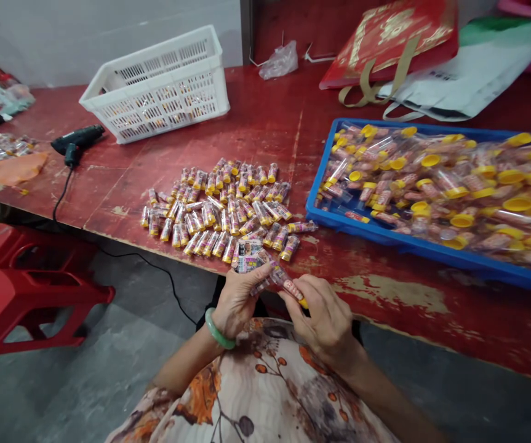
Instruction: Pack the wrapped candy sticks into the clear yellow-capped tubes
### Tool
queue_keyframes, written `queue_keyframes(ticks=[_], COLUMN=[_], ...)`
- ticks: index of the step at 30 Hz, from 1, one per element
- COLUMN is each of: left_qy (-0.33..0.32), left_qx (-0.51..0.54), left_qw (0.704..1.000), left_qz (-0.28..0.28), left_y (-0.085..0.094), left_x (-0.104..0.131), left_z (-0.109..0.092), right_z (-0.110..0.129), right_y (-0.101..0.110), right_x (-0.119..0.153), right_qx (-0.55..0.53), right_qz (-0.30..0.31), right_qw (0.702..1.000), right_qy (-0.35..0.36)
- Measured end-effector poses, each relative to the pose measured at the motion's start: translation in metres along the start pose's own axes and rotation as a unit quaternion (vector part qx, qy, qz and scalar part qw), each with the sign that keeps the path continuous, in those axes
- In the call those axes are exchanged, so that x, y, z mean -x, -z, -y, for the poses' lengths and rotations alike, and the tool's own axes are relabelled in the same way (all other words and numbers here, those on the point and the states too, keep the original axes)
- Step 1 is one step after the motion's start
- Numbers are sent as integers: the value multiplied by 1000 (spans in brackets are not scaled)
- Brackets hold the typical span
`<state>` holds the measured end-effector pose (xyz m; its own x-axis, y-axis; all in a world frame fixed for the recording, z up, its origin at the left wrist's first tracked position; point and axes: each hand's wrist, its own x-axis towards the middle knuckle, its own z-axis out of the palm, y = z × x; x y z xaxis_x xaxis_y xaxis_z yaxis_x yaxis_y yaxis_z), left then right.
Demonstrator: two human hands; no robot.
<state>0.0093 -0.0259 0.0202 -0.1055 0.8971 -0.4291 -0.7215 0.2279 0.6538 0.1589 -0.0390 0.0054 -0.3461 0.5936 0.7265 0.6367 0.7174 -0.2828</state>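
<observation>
My left hand point(240, 292), with a green bangle on the wrist, is closed on a small stack of printed plastic sleeves point(248, 257). Between my two hands lies a slim clear tube point(287, 282) with a yellow cap. My right hand point(323, 311) pinches this tube near its capped end, and its other end meets the sleeves at my left fingers. Whether the tube's tip sits inside a sleeve I cannot tell. Just beyond my hands, many wrapped tubes point(221, 212) with yellow caps stand and lie in a loose group on the red table point(122, 178).
A blue tray point(318, 200) heaped with yellow-capped tubes stands at the right. Behind the group is a white plastic basket point(168, 92). A black heat gun point(77, 140) lies left, its cord hanging over the edge. Red stools point(39, 307) stand at lower left; bags point(399, 43) lie at back right.
</observation>
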Motion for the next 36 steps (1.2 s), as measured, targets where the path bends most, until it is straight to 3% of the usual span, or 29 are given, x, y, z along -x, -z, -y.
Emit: queue_keyframes(ticks=[8,11,16,20,23,36], left_qy=[-22,-31,-16,13,36,40], left_qx=[-25,-31,-37,-41,-38,-67], left_qw=[999,999,999,999,998,997], left_qz=[5,2,1,20,33,16], left_y=[1,3,6,6,6,3], left_x=[2,0,-2,1,4,8], left_z=[0,-1,-11,-11,-7,0], right_z=[2,-1,-14,-14,-12,-10], right_y=[-18,-18,-4,-1,-6,-8], right_x=[2,-7,-18,-16,-13,-9], right_qx=[35,-49,-208,-173,-131,-104], right_qz=[-3,-4,72,10,-15,-37], right_qw=[999,999,975,983,991,993], right_qy=[20,-10,-38,-55,-21,-32])
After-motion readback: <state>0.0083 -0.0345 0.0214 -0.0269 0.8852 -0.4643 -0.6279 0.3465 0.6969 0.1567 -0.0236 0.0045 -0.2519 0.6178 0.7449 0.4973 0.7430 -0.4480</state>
